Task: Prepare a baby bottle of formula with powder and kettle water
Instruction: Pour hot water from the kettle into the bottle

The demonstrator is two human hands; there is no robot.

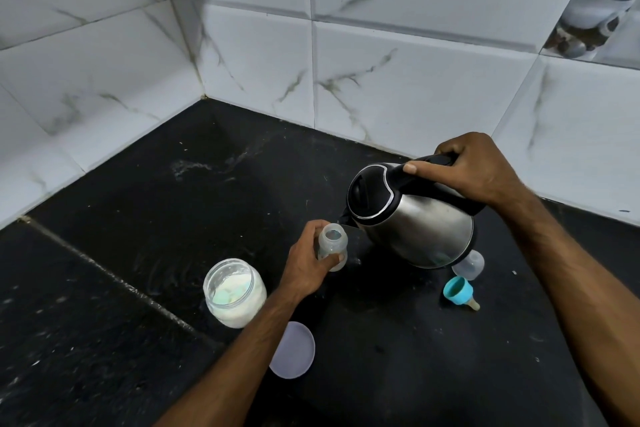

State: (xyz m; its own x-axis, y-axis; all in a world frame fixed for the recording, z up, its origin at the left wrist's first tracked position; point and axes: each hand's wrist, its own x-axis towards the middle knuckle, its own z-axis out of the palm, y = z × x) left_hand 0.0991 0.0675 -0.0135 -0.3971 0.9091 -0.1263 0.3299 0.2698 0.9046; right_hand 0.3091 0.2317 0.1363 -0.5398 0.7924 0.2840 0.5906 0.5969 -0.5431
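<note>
Jar lid (292, 350): lies flat on the bench (121, 236), nearest the viewer, beside the left forearm.
Powder jar (234, 291): open, upright, just left of the left wrist; a shift of that arm may topple it.
Left hand (308, 262): fingers and thumb wrapped round the baby bottle (332, 246), holding it upright on the bench.
Bottle mouth: narrow and close under the spout; judged risk is hot water running over the gripping fingers.
Teat ring (458, 290) and clear cap (470, 264): lie off the bottle, near the kettle base.
Kettle (412, 215): tipped leftward, spout at the bottle rim.
Right hand (467, 170): clenched round the kettle handle, thumb along its top, wrist raised; tipping further may flood the bottle.
</note>
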